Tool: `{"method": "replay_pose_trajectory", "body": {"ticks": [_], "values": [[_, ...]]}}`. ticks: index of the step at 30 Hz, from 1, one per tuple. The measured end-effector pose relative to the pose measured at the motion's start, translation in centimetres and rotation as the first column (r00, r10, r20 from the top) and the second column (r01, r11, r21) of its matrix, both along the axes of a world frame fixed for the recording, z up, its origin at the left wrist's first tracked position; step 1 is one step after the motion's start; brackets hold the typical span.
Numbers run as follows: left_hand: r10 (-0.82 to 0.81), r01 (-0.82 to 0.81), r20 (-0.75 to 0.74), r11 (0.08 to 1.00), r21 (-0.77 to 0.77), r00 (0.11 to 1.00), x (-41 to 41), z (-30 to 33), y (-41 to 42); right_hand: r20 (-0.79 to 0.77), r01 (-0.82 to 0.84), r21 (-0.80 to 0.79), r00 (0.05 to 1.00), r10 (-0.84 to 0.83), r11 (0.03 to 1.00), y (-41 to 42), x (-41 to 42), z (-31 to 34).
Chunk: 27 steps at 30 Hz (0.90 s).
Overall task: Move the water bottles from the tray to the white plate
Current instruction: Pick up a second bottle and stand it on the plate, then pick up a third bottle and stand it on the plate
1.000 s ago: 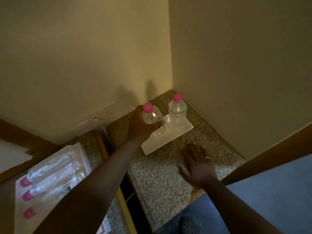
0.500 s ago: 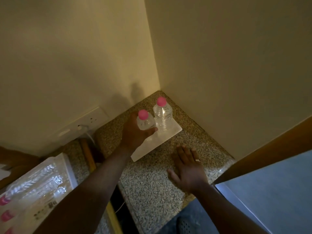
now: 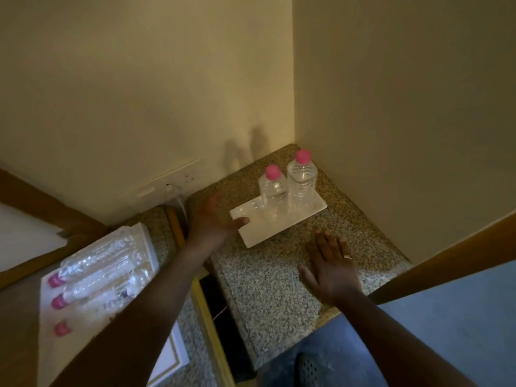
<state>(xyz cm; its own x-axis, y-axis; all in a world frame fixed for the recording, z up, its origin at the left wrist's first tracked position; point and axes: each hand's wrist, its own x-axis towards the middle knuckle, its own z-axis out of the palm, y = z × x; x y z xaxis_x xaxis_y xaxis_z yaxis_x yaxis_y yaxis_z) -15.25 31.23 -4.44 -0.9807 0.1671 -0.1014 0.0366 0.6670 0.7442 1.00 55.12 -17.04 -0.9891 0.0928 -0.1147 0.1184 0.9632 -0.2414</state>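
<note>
While bottles (image 3: 287, 188) crowd its far end, plate's (image 3: 251, 230) near edge lies bare.

Dim, warm yellowish light over a room corner where two plain cream walls (image 3: 391, 107) meet. Speckled granite counter (image 3: 268, 280) tucked into that corner, with soft shadows thrown low on the left wall. White socket plate (image 3: 170, 182) on the left wall, a pale cord hanging from it. Brown wooden trim (image 3: 446, 255) running diagonally at right, bluish floor (image 3: 460, 311) below it. More brown wood at far left, beside a dark gap edged with a yellow strip (image 3: 206, 314)
</note>
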Motion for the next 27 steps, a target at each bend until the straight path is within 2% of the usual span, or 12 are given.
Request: {"method": "replay_pose_trajectory", "body": {"ticks": [2, 6, 9, 12, 18, 21, 23, 27], "values": [[0.045, -0.045, -0.021, 0.999, -0.015, 0.999, 1.7, 0.4, -5.4, 0.013, 0.003, 0.005, 1.000, -0.003, 1.000, -0.9, 0.1, 0.4], [0.099, -0.108, -0.056, 0.974, -0.200, 0.994, 5.7, 0.6, -15.2, 0.017, 0.025, -0.039, 1.000, -0.025, 0.999, -3.8, 0.7, 0.8], [0.184, -0.192, -0.056, 0.953, -0.235, 0.981, 8.8, 0.3, -20.7, 0.044, -0.033, -0.033, 0.998, 0.035, 0.999, -6.8, 0.8, 1.1], [0.195, -0.207, -0.069, 0.907, -0.368, 0.978, 10.8, -0.4, -25.0, 0.037, -0.113, -0.041, 0.993, 0.114, 0.993, -9.7, 0.7, 1.5], [0.103, -0.140, -0.103, 0.858, -0.494, 0.989, 10.9, -1.4, -28.2, 0.061, -0.255, 0.034, 0.966, 0.252, 0.966, -13.4, 0.8, 1.3], [0.032, -0.083, -0.088, 0.733, -0.675, 0.996, 10.3, -1.1, -28.9, 0.075, -0.320, 0.067, 0.946, 0.315, 0.945, -14.3, 1.0, 1.2], [0.061, -0.062, -0.028, 0.693, -0.718, 0.998, 10.3, -0.8, -29.2, 0.082, -0.329, 0.094, 0.943, 0.323, 0.940, -14.4, 1.0, 1.3], [0.105, -0.047, 0.058, 0.786, -0.616, 0.993, 11.9, -1.6, -30.3, 0.095, -0.318, 0.129, 0.947, 0.307, 0.939, -14.8, 1.1, 1.7]]}}
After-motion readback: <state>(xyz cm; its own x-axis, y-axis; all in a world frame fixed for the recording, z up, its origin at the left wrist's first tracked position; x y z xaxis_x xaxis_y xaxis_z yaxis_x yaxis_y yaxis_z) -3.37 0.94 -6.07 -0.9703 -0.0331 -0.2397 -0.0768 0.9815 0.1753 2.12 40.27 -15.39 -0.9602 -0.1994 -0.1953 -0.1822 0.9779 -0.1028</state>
